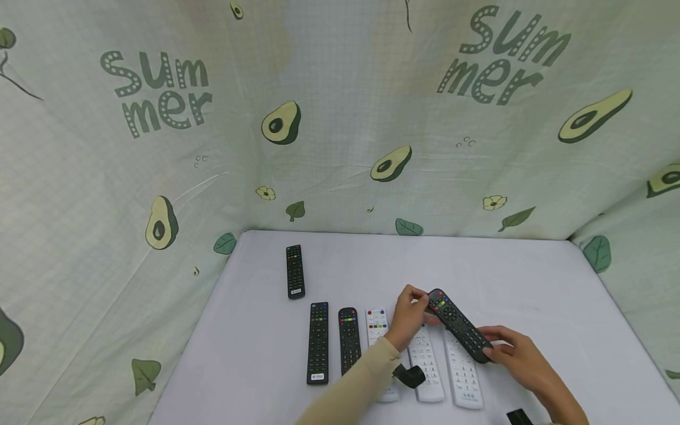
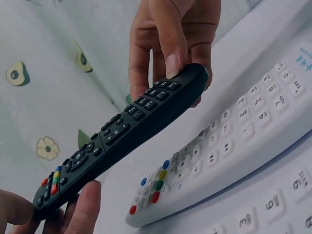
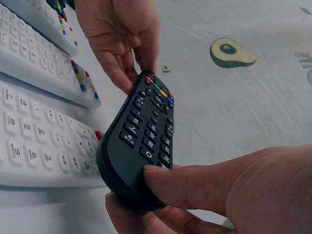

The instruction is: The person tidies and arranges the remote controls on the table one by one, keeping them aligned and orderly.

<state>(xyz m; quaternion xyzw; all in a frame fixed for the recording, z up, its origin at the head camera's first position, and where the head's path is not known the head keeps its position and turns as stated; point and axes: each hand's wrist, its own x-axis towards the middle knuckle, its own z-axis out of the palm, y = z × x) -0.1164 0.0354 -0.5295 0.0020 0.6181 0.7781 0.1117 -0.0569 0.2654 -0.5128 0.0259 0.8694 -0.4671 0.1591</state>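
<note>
A black remote control (image 1: 459, 326) with coloured buttons near its top is held up between both hands, tilted and overlapping the white remotes in the head view. My left hand (image 1: 409, 317) pinches its upper end, by the red, green, yellow and blue buttons. At the lower end, my right hand (image 1: 512, 354) grips it, thumb on the face and fingers beneath, as the right wrist view shows. Below it lie a white remote (image 1: 465, 378) and another white remote (image 1: 427, 366), side by side. A third white remote (image 1: 376, 321) is partly hidden behind my left forearm.
Left of the white remotes lie a black remote (image 1: 349, 336) and a longer black remote (image 1: 318, 342). One more black remote (image 1: 295, 271) sits farther back on the white table (image 1: 255, 342). Avocado-print cloth (image 1: 329, 177) hangs around the back and sides.
</note>
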